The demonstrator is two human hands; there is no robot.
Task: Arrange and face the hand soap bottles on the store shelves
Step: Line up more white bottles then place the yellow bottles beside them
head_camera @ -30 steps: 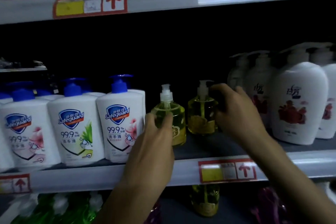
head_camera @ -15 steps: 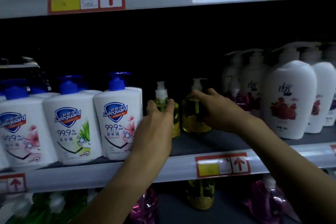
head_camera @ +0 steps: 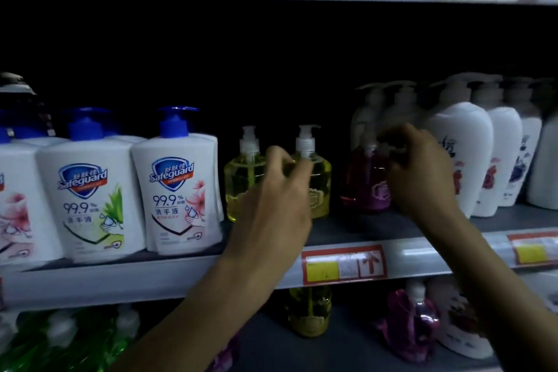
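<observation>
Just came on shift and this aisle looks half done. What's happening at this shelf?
A person is facing pump bottles on the middle shelf. Their left hand is curled at the shoulders of two yellow soap bottles, which stand beside the white Safeguard bottles; a firm grip isn't clear. Their right hand holds a purple soap bottle near its neck, next to the white flower-print bottles.

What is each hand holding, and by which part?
Left hand grips the right yellow soap bottle at its shoulder; right hand holds the purple soap bottle near its pump.
</observation>
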